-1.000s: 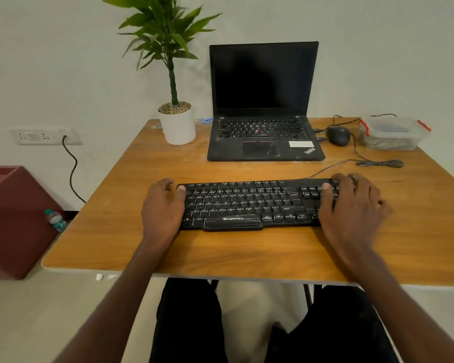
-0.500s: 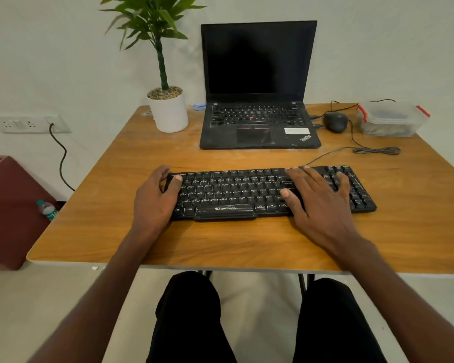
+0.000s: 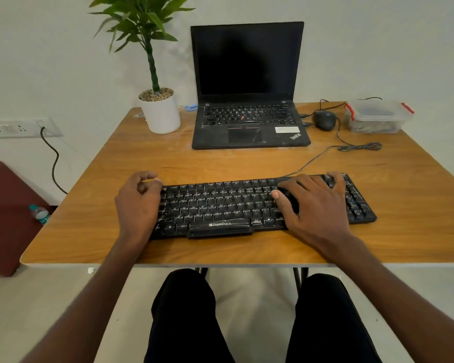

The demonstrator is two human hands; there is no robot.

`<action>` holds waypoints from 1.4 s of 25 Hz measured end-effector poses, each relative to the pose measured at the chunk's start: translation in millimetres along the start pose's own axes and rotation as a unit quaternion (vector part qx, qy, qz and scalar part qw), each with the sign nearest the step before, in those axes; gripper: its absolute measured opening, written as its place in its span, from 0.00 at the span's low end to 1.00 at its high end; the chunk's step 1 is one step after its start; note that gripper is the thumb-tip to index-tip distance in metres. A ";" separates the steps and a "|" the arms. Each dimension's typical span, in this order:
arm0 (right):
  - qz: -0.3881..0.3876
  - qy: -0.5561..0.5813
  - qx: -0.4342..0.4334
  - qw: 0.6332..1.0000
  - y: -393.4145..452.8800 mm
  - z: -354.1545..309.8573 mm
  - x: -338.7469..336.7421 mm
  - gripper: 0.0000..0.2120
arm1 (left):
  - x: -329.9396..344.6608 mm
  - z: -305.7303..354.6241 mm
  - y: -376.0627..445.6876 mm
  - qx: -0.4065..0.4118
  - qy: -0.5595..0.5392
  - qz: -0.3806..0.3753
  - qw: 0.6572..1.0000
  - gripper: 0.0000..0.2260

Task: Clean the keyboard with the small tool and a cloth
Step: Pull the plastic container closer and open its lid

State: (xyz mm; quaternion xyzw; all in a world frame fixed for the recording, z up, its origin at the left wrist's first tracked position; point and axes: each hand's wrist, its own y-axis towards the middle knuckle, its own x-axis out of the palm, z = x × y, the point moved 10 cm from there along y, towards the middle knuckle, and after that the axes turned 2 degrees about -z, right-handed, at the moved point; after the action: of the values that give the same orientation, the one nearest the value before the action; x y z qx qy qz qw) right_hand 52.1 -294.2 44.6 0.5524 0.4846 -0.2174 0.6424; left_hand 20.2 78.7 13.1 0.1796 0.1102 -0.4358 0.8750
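A black keyboard [image 3: 220,205] lies across the near middle of the wooden table [image 3: 247,161], its cable running back to the right. My left hand [image 3: 138,205] rests over the keyboard's left end with the fingers curled in and nothing visible in them. My right hand [image 3: 312,205] lies flat on the keys right of centre, fingers spread and thumb pointing left. A small blue tool [image 3: 190,107] lies at the back between the plant pot and the laptop. I see no cloth.
An open black laptop [image 3: 249,121] stands behind the keyboard, with a white plant pot [image 3: 161,116] to its left. A black mouse [image 3: 324,120], a lidded plastic box [image 3: 376,116] and a coiled cable [image 3: 359,147] are at the back right. A red bin [image 3: 5,218] stands on the floor to the left.
My right hand slid from the keyboard's right end toward its middle and now lies flat on the keys. My left hand's fingers have curled in at the left end.
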 end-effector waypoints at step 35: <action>0.084 0.454 0.354 0.813 105.5 394.7 32.8 0.19 | 480.1 269.8 -31.7 0.099 0.049 -0.446 0.888 0.31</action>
State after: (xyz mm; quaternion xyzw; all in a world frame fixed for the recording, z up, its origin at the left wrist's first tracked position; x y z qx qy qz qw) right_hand 303.2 -618.0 37.3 0.8160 0.5627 -0.0436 0.1250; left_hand 290.7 -396.8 84.4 0.2180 0.1782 -0.7796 0.5594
